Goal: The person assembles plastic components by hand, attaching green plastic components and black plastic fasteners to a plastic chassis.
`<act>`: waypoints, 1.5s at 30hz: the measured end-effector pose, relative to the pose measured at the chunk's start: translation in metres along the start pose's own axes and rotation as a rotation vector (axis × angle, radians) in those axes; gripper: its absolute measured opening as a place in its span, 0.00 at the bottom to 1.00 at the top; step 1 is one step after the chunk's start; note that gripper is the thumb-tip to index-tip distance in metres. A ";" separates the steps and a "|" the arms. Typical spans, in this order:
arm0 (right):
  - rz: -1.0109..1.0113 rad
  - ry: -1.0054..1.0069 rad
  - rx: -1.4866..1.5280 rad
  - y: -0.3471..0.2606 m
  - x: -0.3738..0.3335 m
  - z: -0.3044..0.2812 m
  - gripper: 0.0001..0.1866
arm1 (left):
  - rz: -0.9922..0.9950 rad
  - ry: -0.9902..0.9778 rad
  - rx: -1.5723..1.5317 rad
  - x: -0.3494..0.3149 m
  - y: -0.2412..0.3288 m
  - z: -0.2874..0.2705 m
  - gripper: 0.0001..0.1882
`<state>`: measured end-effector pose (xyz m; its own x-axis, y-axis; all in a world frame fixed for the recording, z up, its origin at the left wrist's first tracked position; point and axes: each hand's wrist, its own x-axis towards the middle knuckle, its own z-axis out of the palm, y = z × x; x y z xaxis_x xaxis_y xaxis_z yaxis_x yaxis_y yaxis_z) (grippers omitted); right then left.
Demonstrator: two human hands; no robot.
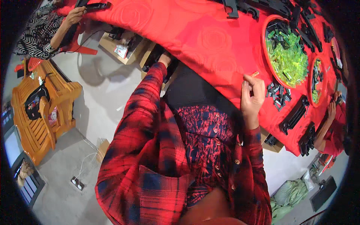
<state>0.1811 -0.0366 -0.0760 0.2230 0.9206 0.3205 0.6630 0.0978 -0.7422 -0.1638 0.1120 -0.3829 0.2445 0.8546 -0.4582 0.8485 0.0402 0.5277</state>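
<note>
My left hand (164, 59) reaches down past the table's edge into a cardboard box (148, 56) of dark parts. Its fingers are hidden there, so any hold is out of sight. Over the red-covered table (213, 45), my right hand (253, 95) is closed, its fingers curled in toward the thumb. What they hold, if anything, I cannot make out. A small orange-yellow stick (255, 74) shows just beyond its fingertips. Right of that hand lies a loose pile of small black parts (278, 95). Beyond the pile stands a round red basin (264, 41) of yellow-green clear pieces and black pieces.
A smaller red basin (314, 101) and long black plastic parts (294, 114) lie at right. One person's hand (77, 15) holds a black part at far left; another person (333, 127) sits at right. A wooden bench (45, 112) and power strip (77, 183) are on the left.
</note>
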 end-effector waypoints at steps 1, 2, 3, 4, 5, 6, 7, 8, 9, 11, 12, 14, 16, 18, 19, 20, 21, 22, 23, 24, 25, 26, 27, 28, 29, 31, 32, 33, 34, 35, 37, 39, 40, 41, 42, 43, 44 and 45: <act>-0.033 -0.019 0.016 -0.006 0.001 0.004 0.11 | 0.009 -0.004 0.065 0.001 -0.017 0.006 0.25; -0.050 -0.017 0.020 -0.010 0.002 0.002 0.11 | 0.032 0.092 -0.185 0.006 -0.027 0.017 0.27; -0.055 -0.007 0.032 -0.013 0.003 0.004 0.11 | 0.034 0.102 -0.172 0.005 -0.044 0.021 0.27; -0.071 -0.020 0.032 -0.016 0.004 0.004 0.12 | 0.092 0.262 0.039 0.005 -0.057 0.027 0.27; -0.083 -0.028 0.020 -0.016 0.004 0.003 0.12 | 0.160 0.416 0.245 0.009 -0.058 0.032 0.27; -0.035 -0.044 -0.035 -0.011 0.000 0.004 0.13 | 0.132 0.383 0.129 0.012 -0.042 0.048 0.28; -0.020 -0.013 -0.083 -0.006 0.001 0.001 0.13 | 0.116 0.339 0.026 0.016 -0.022 0.060 0.29; -0.044 -0.019 -0.114 0.000 0.001 -0.002 0.13 | 0.227 0.431 -0.093 0.027 0.000 0.071 0.30; -0.065 -0.021 -0.134 0.004 0.002 -0.007 0.13 | 0.332 0.521 -0.206 0.037 0.021 0.076 0.30; -0.043 -0.052 -0.112 -0.006 0.003 -0.002 0.12 | 0.106 0.328 0.045 0.022 -0.021 0.078 0.30; -0.034 -0.082 -0.039 -0.019 0.005 0.003 0.12 | 0.222 0.452 0.434 0.021 -0.051 0.067 0.29; -0.034 -0.087 0.001 -0.024 0.005 0.003 0.12 | 0.149 0.424 0.353 0.020 -0.069 0.070 0.28; 0.028 -0.065 -0.092 -0.008 0.000 -0.003 0.12 | 0.349 0.401 0.163 0.024 -0.034 0.086 0.25; 0.045 -0.065 -0.063 -0.014 0.002 -0.001 0.12 | 0.298 0.341 0.231 0.012 -0.049 0.068 0.23; 0.063 -0.067 -0.048 -0.016 0.003 -0.002 0.12 | 0.255 0.278 0.283 0.010 -0.051 0.064 0.21; 0.077 -0.079 -0.042 -0.014 0.003 -0.001 0.12 | 0.257 0.271 0.278 0.002 -0.039 0.062 0.21; 0.090 -0.079 -0.066 -0.010 0.002 -0.001 0.12 | 0.241 0.279 0.312 -0.005 -0.014 0.061 0.19; 0.094 -0.081 -0.074 -0.009 0.002 -0.001 0.12 | 0.211 0.294 0.357 -0.013 -0.001 0.054 0.17; 0.088 -0.094 -0.056 -0.013 0.003 0.002 0.13 | 0.186 0.297 0.367 -0.021 -0.006 0.045 0.17; 0.083 -0.116 -0.030 -0.014 0.004 0.005 0.13 | 0.203 0.269 0.409 -0.026 -0.016 0.036 0.17; 0.024 -0.099 -0.044 -0.011 0.003 0.006 0.12 | 0.224 0.233 0.446 -0.031 -0.018 0.029 0.17; -0.034 -0.081 -0.056 -0.009 0.002 0.006 0.12 | 0.199 0.238 0.422 -0.031 -0.018 0.024 0.16; -0.022 -0.084 -0.114 -0.006 0.002 0.000 0.11 | 0.067 0.076 0.444 -0.028 0.018 0.011 0.15; -0.033 -0.083 -0.101 -0.010 0.002 0.001 0.11 | -0.060 0.178 0.265 -0.031 0.007 -0.002 0.15; -0.043 -0.082 -0.091 -0.013 0.002 0.003 0.11 | -0.111 0.315 0.164 -0.036 -0.013 -0.009 0.16; -0.052 -0.076 -0.173 -0.003 -0.001 -0.005 0.11 | -0.014 0.371 0.923 -0.052 0.030 -0.039 0.17; -0.074 -0.088 -0.158 -0.005 0.000 0.002 0.12 | -0.164 0.508 0.704 -0.066 0.016 -0.049 0.18; -0.100 -0.080 -0.142 -0.006 0.000 0.004 0.12 | -0.298 0.660 0.489 -0.078 0.001 -0.061 0.20; -0.150 -0.058 -0.140 -0.005 0.001 0.004 0.13 | -0.391 0.688 0.508 -0.081 -0.016 -0.062 0.21; -0.150 -0.062 -0.135 -0.005 0.002 0.004 0.13 | -0.453 0.660 0.515 -0.084 -0.032 -0.062 0.19; -0.144 -0.037 -0.182 -0.003 0.000 0.005 0.13 | -0.502 0.594 0.551 -0.090 -0.057 -0.049 0.15; -0.177 -0.011 -0.194 -0.005 0.002 0.008 0.13 | -0.539 0.503 0.539 -0.089 -0.082 -0.033 0.15; -0.161 -0.022 -0.197 -0.006 0.001 0.009 0.13 | -0.581 0.416 0.530 -0.089 -0.099 -0.025 0.15; -0.145 -0.029 -0.189 -0.010 0.002 0.008 0.13 | -0.582 0.423 0.539 -0.087 -0.132 -0.022 0.15; -0.145 -0.017 -0.152 -0.011 0.003 0.009 0.13 | -0.542 0.250 0.452 -0.089 -0.174 -0.034 0.18; -0.149 0.003 -0.143 -0.010 0.004 0.005 0.13 | -0.465 0.055 0.348 -0.078 -0.188 -0.037 0.21; -0.147 0.013 -0.174 -0.004 0.001 0.003 0.12 | -0.471 -0.153 0.314 -0.058 -0.173 -0.034 0.26; -0.134 0.015 -0.205 -0.003 -0.002 0.003 0.12 | -0.445 -0.175 0.308 -0.049 -0.156 -0.029 0.26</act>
<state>0.1765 -0.0370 -0.0765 0.1334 0.8987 0.4178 0.8184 0.1379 -0.5579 -0.3215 0.0787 -0.4215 -0.1163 0.6901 -0.7143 0.9788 0.2016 0.0355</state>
